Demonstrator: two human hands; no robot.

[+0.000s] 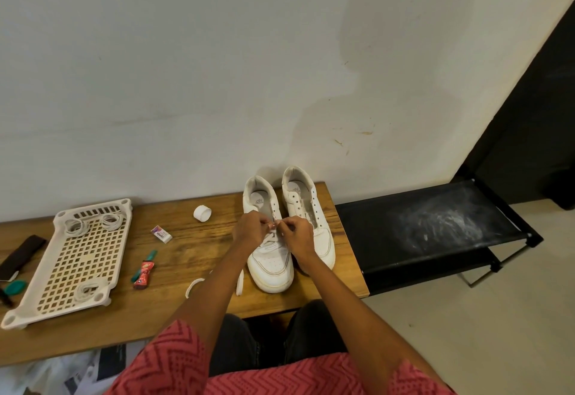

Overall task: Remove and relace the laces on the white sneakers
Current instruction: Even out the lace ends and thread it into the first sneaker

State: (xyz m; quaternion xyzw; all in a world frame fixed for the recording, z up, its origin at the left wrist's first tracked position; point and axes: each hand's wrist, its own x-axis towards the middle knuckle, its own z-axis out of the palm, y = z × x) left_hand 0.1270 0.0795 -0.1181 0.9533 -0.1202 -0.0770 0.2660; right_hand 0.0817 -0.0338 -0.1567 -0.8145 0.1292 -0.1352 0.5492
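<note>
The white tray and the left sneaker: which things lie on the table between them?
In the head view, between white tray and left sneaker: an eraser, a red tube, a tape roll and loose lace.

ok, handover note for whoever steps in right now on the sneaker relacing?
Left hand and right hand: both pinch the lace over the left sneaker.
Left sneaker: lower rows laced, upper eyelets open; loose lace end trails on the wooden table.
Right sneaker: no lace visible in it.
Left to do: finish the left sneaker, then lace the right one.
</note>
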